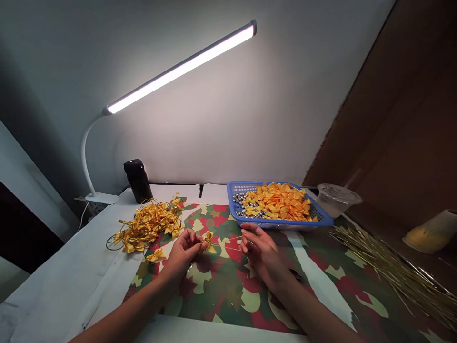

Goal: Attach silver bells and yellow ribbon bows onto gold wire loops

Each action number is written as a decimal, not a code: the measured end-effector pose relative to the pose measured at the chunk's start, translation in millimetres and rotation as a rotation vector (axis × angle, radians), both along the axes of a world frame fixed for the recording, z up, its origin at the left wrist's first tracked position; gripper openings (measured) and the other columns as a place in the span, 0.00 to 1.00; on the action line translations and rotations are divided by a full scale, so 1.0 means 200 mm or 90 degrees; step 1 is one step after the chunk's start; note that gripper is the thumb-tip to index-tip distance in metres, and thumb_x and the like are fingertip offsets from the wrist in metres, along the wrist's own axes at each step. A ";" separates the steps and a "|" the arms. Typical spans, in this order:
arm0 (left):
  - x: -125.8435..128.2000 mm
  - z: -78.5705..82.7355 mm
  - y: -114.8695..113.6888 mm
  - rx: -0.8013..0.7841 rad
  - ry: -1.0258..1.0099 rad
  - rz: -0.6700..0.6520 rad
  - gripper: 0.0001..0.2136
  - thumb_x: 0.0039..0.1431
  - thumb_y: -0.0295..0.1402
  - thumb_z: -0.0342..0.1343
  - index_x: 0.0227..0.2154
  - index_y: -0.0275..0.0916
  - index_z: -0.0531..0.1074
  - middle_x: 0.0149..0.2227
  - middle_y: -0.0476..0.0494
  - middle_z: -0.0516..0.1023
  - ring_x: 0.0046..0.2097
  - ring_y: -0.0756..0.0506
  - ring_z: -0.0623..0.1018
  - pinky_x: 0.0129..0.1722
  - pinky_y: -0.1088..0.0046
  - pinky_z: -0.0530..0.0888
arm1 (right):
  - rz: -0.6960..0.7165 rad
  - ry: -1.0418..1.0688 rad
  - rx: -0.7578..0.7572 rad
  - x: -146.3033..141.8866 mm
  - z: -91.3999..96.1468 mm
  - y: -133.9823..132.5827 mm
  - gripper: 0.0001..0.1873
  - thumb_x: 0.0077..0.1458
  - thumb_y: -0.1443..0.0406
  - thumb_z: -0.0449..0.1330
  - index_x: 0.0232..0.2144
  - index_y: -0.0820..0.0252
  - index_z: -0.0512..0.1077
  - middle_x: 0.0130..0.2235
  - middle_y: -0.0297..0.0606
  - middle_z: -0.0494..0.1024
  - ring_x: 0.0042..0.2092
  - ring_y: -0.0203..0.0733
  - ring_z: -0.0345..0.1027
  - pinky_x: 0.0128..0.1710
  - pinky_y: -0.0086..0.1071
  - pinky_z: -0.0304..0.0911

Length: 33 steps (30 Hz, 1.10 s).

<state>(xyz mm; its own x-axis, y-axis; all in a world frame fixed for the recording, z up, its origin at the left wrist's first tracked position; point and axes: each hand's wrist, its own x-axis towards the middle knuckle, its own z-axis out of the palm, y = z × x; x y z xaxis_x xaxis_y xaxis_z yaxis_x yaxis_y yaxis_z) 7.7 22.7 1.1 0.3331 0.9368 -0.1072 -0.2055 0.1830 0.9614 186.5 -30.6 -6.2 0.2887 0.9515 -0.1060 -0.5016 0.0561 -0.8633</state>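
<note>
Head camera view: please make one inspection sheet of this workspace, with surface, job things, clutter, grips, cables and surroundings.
Surface: white-covered table with patterned paper in green, red and cream.
Job things: heap of yellow bows on gold wires; loose yellow satin bows and silver beads in a blue plastic basket; gold wire stems at right.
Clutter: lidded plastic cup, black device.
Grips: left hand pinches a small bow; right hand holds its thin wire.
Cables: white cable below the lamp.
Surroundings: white desk lamp, pale wall, brown board.
</note>
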 end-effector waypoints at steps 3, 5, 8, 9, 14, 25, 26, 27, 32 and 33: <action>0.00 0.00 0.00 0.006 0.006 -0.007 0.25 0.33 0.34 0.71 0.20 0.39 0.55 0.21 0.58 0.67 0.24 0.56 0.65 0.23 0.84 0.64 | -0.012 -0.056 0.004 0.01 -0.03 0.02 0.22 0.36 0.53 0.68 0.30 0.59 0.67 0.19 0.27 0.66 0.19 0.32 0.57 0.21 0.28 0.56; 0.00 0.00 0.00 0.008 0.011 -0.021 0.24 0.34 0.35 0.71 0.21 0.39 0.55 0.22 0.57 0.68 0.24 0.56 0.66 0.23 0.83 0.64 | -0.036 -0.109 0.012 0.01 -0.04 0.03 0.22 0.37 0.52 0.68 0.30 0.58 0.68 0.21 0.28 0.67 0.20 0.32 0.57 0.22 0.29 0.57; 0.00 -0.01 -0.01 0.006 0.022 -0.057 0.24 0.36 0.37 0.71 0.22 0.40 0.55 0.23 0.57 0.68 0.21 0.55 0.66 0.19 0.81 0.65 | -0.093 -0.202 0.035 -0.01 -0.04 0.02 0.23 0.38 0.51 0.67 0.33 0.57 0.68 0.29 0.33 0.71 0.30 0.39 0.65 0.30 0.32 0.62; 0.00 -0.01 -0.01 0.004 0.025 -0.070 0.24 0.36 0.38 0.70 0.22 0.40 0.55 0.22 0.58 0.68 0.20 0.55 0.66 0.18 0.80 0.65 | -0.104 -0.233 0.045 -0.02 -0.04 0.01 0.22 0.40 0.51 0.67 0.34 0.56 0.69 0.33 0.35 0.72 0.34 0.42 0.66 0.33 0.33 0.62; 0.00 0.00 -0.03 -0.014 0.031 -0.146 0.24 0.38 0.37 0.70 0.23 0.40 0.55 0.23 0.58 0.68 0.21 0.56 0.67 0.21 0.81 0.64 | -0.057 -0.361 0.103 -0.04 0.01 -0.03 0.16 0.50 0.51 0.60 0.31 0.56 0.74 0.37 0.39 0.73 0.40 0.46 0.66 0.38 0.34 0.60; -0.01 0.07 -0.08 -0.112 0.078 -0.363 0.18 0.41 0.31 0.70 0.26 0.39 0.63 0.25 0.54 0.70 0.25 0.54 0.67 0.24 0.82 0.65 | -0.120 -0.418 0.122 -0.02 -0.01 -0.04 0.14 0.58 0.54 0.53 0.32 0.57 0.67 0.33 0.36 0.72 0.38 0.43 0.65 0.39 0.34 0.59; -0.01 0.08 -0.08 -0.114 0.080 -0.364 0.18 0.42 0.31 0.70 0.26 0.39 0.63 0.25 0.55 0.69 0.25 0.54 0.67 0.24 0.82 0.65 | -0.117 -0.423 0.127 -0.01 -0.01 -0.04 0.13 0.58 0.55 0.53 0.32 0.57 0.67 0.34 0.37 0.72 0.38 0.43 0.65 0.40 0.34 0.59; -0.01 0.08 -0.08 -0.114 0.082 -0.364 0.18 0.41 0.31 0.70 0.26 0.39 0.62 0.25 0.55 0.69 0.26 0.54 0.67 0.25 0.82 0.65 | -0.097 -0.429 0.134 -0.01 -0.01 -0.04 0.12 0.57 0.55 0.53 0.30 0.57 0.68 0.32 0.36 0.72 0.37 0.43 0.65 0.39 0.34 0.59; 0.00 0.08 -0.08 -0.102 0.078 -0.348 0.18 0.41 0.31 0.70 0.25 0.39 0.62 0.24 0.55 0.69 0.26 0.54 0.67 0.27 0.81 0.65 | 0.121 -0.492 0.184 -0.03 -0.02 -0.05 0.10 0.52 0.60 0.61 0.23 0.58 0.73 0.24 0.32 0.71 0.27 0.37 0.62 0.28 0.30 0.57; 0.00 0.08 -0.08 -0.099 0.078 -0.344 0.18 0.41 0.31 0.69 0.25 0.39 0.62 0.24 0.55 0.70 0.27 0.54 0.68 0.26 0.82 0.64 | 0.154 -0.502 0.191 -0.04 -0.03 -0.06 0.09 0.51 0.60 0.62 0.23 0.58 0.74 0.24 0.32 0.71 0.26 0.36 0.61 0.26 0.29 0.56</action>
